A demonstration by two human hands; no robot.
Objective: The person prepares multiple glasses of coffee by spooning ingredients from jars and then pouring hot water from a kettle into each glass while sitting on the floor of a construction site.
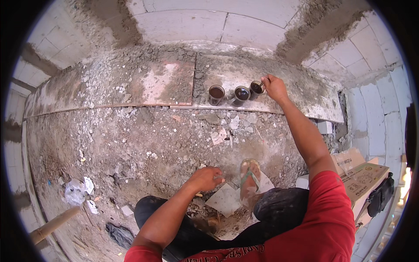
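Three clear glass mugs filled with a dark drink stand close together on a dusty board (305,100) ahead of me. My right hand (275,88) reaches out and pinches the handle side of the rightmost mug (256,88), which looks slightly tilted. Just left of it is the middle mug (240,96), its dark surface shiny. The left mug (216,95) has a browner, duller top and stands a little apart. My left hand (207,178) hangs over the ground near my knee, fingers loosely bent and apart, with nothing visible in it.
Rubble covers the ground (109,153) between me and the boards. A broken white tile (224,200) lies beside my sandalled foot (249,177). Cardboard boxes (364,183) with a black bag (380,194) are on the right. At left are a clear plastic bag (75,192) and a bamboo pole (54,225). Block walls (187,26) enclose the space.
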